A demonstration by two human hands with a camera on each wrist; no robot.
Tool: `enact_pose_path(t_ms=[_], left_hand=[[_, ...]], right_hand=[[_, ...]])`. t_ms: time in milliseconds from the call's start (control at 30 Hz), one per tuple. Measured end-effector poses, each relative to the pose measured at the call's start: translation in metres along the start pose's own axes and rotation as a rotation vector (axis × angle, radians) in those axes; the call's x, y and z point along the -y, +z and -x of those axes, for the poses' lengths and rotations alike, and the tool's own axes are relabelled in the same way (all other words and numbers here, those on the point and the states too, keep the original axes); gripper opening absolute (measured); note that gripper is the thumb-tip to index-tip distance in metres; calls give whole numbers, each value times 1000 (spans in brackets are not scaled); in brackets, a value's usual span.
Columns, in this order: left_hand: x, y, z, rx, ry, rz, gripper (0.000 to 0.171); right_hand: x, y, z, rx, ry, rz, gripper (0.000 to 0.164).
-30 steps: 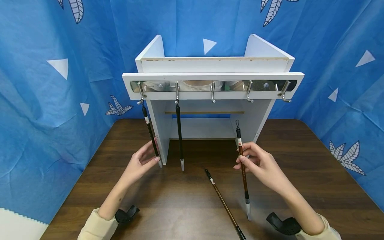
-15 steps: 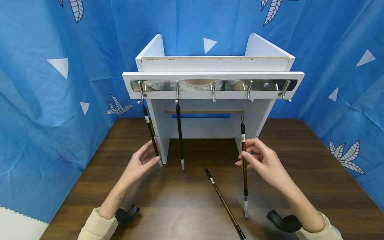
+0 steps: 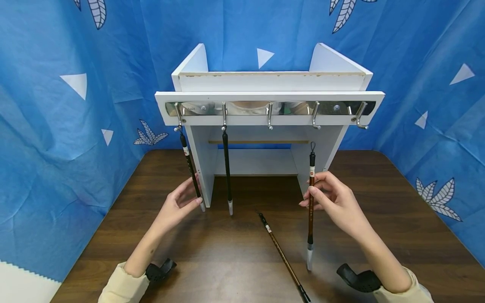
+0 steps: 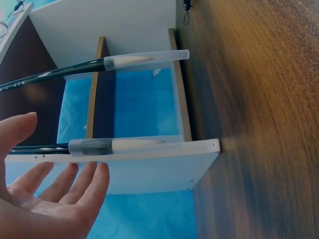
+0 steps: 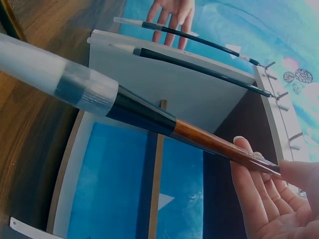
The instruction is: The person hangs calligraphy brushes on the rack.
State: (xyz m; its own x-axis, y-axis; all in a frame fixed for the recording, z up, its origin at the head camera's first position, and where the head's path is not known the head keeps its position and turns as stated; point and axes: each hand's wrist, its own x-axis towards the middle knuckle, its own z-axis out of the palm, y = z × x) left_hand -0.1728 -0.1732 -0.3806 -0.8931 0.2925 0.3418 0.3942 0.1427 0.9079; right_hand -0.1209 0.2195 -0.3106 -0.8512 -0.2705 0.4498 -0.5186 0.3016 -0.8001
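My right hand (image 3: 335, 202) pinches a brown-handled calligraphy brush (image 3: 310, 216) between thumb and fingers. The brush stands nearly upright, its cord loop on top and its clear-capped tip pointing down. Below the hook rail (image 3: 250, 120), the loop is apart from every hook. My left hand (image 3: 176, 208) is beside a dark brush (image 3: 188, 158) hanging from the leftmost hook; the left wrist view shows thumb and fingers (image 4: 97, 184) spread around the brush without gripping it. A second black brush (image 3: 227, 164) hangs from the neighbouring hook. Another brown brush (image 3: 282, 254) lies on the table.
The rail is fixed across the front of a white shelf unit (image 3: 273, 82) on the dark wooden table (image 3: 125, 202). Three hooks, including a middle hook (image 3: 270, 115), carry no brush. A blue patterned curtain (image 3: 113, 75) surrounds the back and sides.
My right hand has moved slightly right and upward, bringing the held brush from a slant to nearly upright. My left hand and the hanging brushes have stayed in place.
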Motion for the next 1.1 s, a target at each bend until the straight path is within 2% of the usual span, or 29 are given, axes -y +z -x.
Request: enact_pose_path(t_ms=[367, 700, 1100], left_hand=[[0, 0, 0, -1, -9, -1, 60], [0, -1, 1, -9, -62, -12, 62], [-1, 0, 0, 0, -17, 3, 60]], right_hand=[[5, -2, -2, -29, 2, -23, 15], [10, -3, -6, -36, 0, -27, 16], [15, -5, -11, -54, -21, -14, 16]])
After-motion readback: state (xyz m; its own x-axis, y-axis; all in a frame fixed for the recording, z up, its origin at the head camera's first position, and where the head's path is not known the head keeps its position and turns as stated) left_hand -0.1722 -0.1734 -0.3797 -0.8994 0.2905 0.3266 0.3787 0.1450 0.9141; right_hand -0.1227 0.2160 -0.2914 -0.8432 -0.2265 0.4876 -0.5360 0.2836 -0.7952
